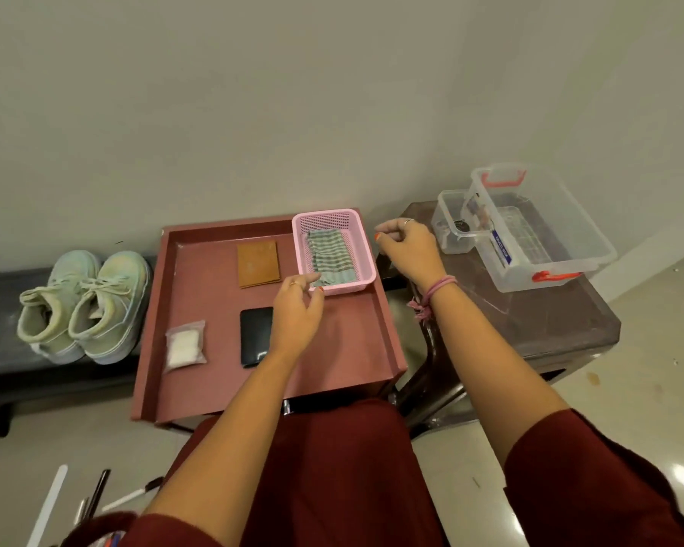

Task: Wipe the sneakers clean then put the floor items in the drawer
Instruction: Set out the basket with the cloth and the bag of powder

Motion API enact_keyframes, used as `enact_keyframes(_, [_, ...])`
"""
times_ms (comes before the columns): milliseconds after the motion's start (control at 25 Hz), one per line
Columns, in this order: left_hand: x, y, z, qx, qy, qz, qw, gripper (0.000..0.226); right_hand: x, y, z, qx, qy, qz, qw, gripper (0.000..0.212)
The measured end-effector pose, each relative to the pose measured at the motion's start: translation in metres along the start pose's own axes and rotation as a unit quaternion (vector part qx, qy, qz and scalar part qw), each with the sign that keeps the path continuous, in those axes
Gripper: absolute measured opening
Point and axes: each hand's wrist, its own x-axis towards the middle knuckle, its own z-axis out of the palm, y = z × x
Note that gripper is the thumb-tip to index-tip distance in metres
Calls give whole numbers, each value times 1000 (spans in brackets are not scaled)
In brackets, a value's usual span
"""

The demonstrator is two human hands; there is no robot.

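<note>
Left grip (297,305): fingers relaxed, reaching the pink basket (362,284) rim, holding nothing.
Right grip (405,242): loosely curled, empty, beside basket.
Sneakers (83,305): paired on bench (1,373).

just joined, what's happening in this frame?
A person sits facing a reddish tray. The left hand reaches toward the striped cloth in the pink basket, fingertips at its near rim, not yet gripping. The right hand hovers loosely curled beside the basket, holding nothing. The sneakers sit untouched on a dark bench to the left. A pen and some other items lie on the floor.
</note>
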Motion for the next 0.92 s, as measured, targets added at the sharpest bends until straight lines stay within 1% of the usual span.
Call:
enact_keyframes(120, [-12, -34, -32, -7, 51, -62, 997, 29, -10, -6, 55, 49, -39, 44, 997, 10])
enact_keyframes(200, [-16, -55, -49, -1, 64, -98, 993, 30, -10, -9, 94, 72, -64, 84, 992, 16])
enact_keyframes(280, [-17, -72, -63, -1, 71, -125, 990, 30, -7, -12, 127, 69, -75, 109, 989, 25])
enact_keyframes(360, [-14, -93, -72, -9, 70, -154, 986, 31, 0, -13, 158, 39, -89, 120, 988, 33])
enact_keyframes(440, [-9, -110, -77, -4, 62, -184, 981, 35, 8, -13, 183, -27, -113, 117, 986, 40])
enact_keyframes(520, [-4, -121, -79, 3, 46, -212, 976, 41, 16, -14, 205, -97, -144, 115, 978, 41])
enact_keyframes(600, [5, -130, -79, 2, 25, -257, 966, 46, 25, -12, 226, -143, -160, 126, 969, 40])
enact_keyframes(680, [14, -140, -74, 2, 0, -298, 955, 51, 34, -8, 245, -173, -160, 137, 962, 44])
enact_keyframes(760, [23, -152, -66, 18, -25, -326, 945, 62, 42, -2, 262, -197, -142, 150, 958, 50])
enact_keyframes(920, [30, -159, -52, 65, -56, -335, 938, 85, 55, 7, 281, -229, -120, 165, 952, 58])
